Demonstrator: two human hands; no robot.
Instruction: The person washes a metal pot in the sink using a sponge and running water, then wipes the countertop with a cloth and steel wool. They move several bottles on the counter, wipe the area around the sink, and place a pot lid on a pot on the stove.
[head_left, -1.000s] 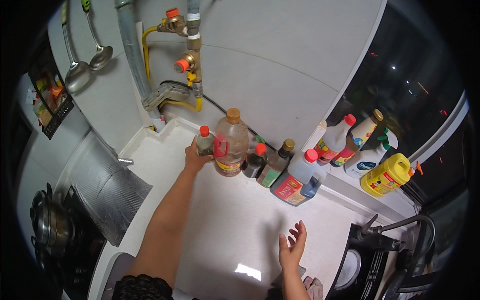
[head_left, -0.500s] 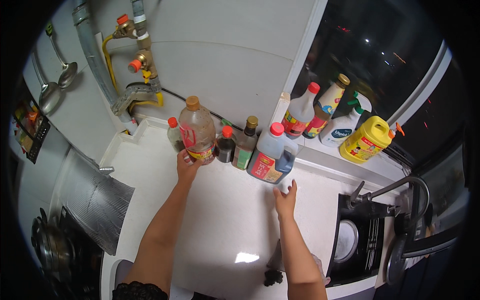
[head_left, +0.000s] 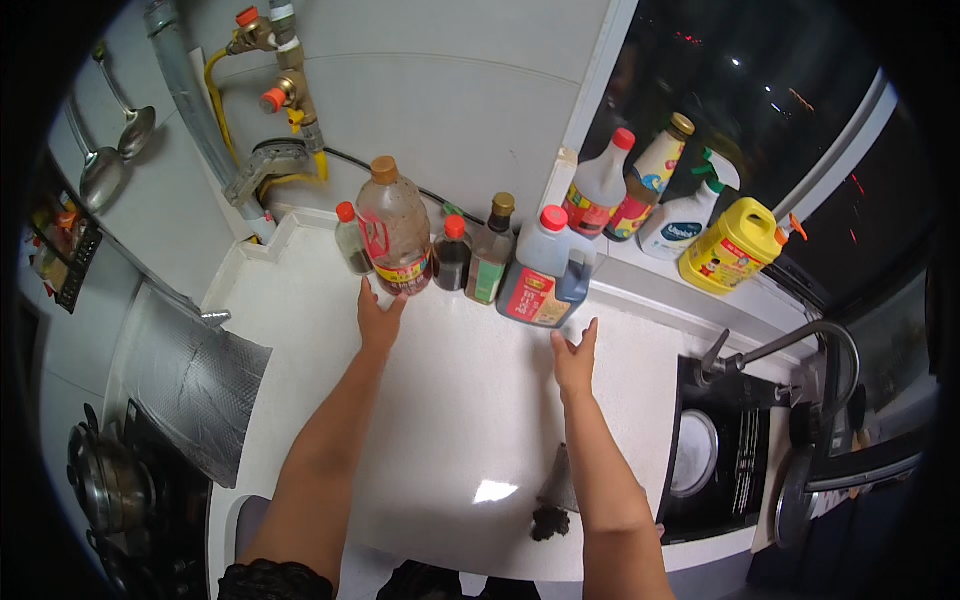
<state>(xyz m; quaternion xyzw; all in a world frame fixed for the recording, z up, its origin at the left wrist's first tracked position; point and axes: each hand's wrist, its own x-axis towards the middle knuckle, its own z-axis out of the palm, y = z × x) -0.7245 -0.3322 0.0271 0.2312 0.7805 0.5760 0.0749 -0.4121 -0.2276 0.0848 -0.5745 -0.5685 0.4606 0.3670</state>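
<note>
Right hand (head_left: 574, 362) and left hand (head_left: 379, 322) spread, gripping nothing. Clumsy bump could topple the big bottle (head_left: 402, 232), left hand's 12 o'clock.

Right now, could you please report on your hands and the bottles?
Left hand open by base of large bottle, contact unclear. Right hand open and empty, near the jug. Small red-capped bottles flank the large bottle.

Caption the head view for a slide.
Left hand near the orange-capped plastic bottle, right hand near the red-capped jug, over a white countertop.
</note>
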